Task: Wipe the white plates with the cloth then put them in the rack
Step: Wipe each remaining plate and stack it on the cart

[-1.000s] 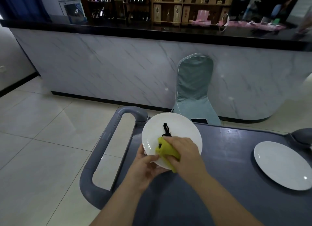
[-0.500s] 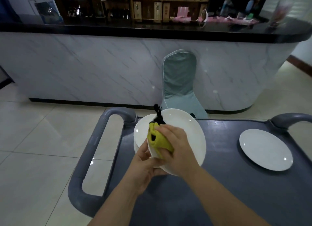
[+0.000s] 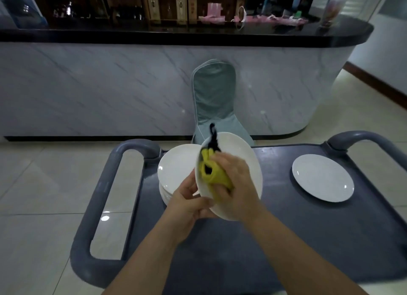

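We stand over a dark grey cart top point(image 3: 286, 239) on a pale tiled floor point(image 3: 44, 184). We face a marble-fronted counter point(image 3: 110, 92) with a black countertop point(image 3: 176, 36), and shelves of bottles and boxes stand behind it. A chair point(image 3: 214, 92) in a grey-green cover stands between the counter and the cart's far edge. A looped left handle point(image 3: 97, 206) runs along the cart's left side, and a curved right handle point(image 3: 363, 138) rises at its far right corner.

Our left hand point(image 3: 189, 204) grips the held plate point(image 3: 242, 154) at its lower left rim, thumb over the front and fingers reaching behind. The plate is lifted off the cart and tilted, its face turned towards us. Our right hand point(image 3: 237, 184) is curled round a bunched yellow cloth point(image 3: 214, 173) and presses it against the plate's face. A black loop point(image 3: 213, 136) sticks up from the cloth past the plate's upper rim.

Just behind and to the left of the held plate, a stack of plates point(image 3: 176, 171) sits near the cart's far left corner, close to the left handle. A single plate point(image 3: 322, 178) lies flat towards the far right, well apart from the stack, with a stretch of cart top between them. A broader stretch reaches towards us along the near side. The tiled floor spreads wide to the left of the cart and past its right edge.
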Available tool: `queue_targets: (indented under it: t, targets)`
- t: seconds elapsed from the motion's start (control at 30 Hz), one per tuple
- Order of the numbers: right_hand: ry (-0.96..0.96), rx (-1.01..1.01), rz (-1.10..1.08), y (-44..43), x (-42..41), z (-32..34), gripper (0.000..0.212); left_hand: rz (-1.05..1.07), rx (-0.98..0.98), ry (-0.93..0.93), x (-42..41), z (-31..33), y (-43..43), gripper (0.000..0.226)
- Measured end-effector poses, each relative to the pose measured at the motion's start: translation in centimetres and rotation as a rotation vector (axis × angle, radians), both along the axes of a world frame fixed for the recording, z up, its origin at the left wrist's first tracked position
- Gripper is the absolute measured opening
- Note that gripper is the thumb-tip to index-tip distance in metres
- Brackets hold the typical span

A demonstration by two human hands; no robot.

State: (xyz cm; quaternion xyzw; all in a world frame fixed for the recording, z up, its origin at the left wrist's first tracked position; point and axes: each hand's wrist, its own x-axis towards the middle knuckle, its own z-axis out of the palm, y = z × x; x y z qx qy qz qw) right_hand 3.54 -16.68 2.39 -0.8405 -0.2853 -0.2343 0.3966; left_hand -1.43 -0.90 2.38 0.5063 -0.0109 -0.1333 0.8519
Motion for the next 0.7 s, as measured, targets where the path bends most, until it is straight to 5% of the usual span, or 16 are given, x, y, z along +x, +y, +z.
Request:
queue_targets:
  t: [0.17,0.33,0.53,0.7]
  targets:
    - [0.07,-0.068,-0.054,-6.5,-1.5,-4.3,0.047,0.036,0.033,0.02,0.5,0.2,0.9,0.08]
    - [0.047,0.014,-0.303,-5.5,4.2,0.7,0.045,-0.035,0.056,0.022,0.5,0.9,-1.5,0.074]
    - [-0.004,-0.067,0.083,-1.9,-0.5,-1.6,0.05,0.006,0.087,0.011,1.1,1.4,-0.7,0.075]
    - [0.144,-0.074,-0.088,-9.5,-1.1,-4.5,0.045,0.058,0.245,0.034,1.1,1.1,0.9,0.07]
